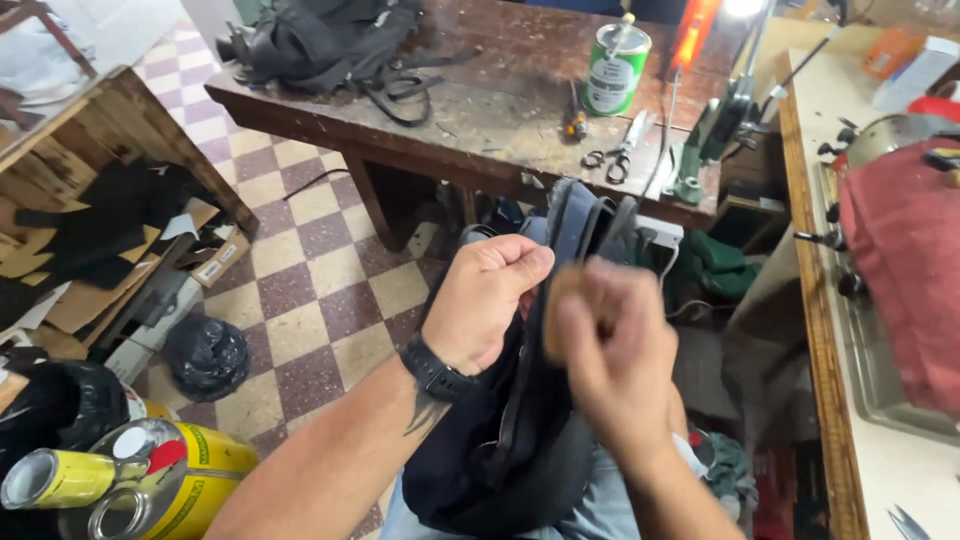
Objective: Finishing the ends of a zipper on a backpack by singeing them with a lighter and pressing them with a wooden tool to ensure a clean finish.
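Checkered maroon-and-cream floor tiles surround a scarred wooden workbench [480, 110] bearing one green can [614, 68] and one pair of scissors [618, 150]. Just below the workbench, one dark navy fabric bag [500, 440] stands lengthwise on the lap, straps pointing up toward the bench. The left hand [480, 300] is fisted on its upper edge, the blurred right hand [615, 355] pinches a tan piece beside it.

Checkered tile floor [310, 290], worn wood workbench [500, 110], bright lamp [745, 6] top rt.
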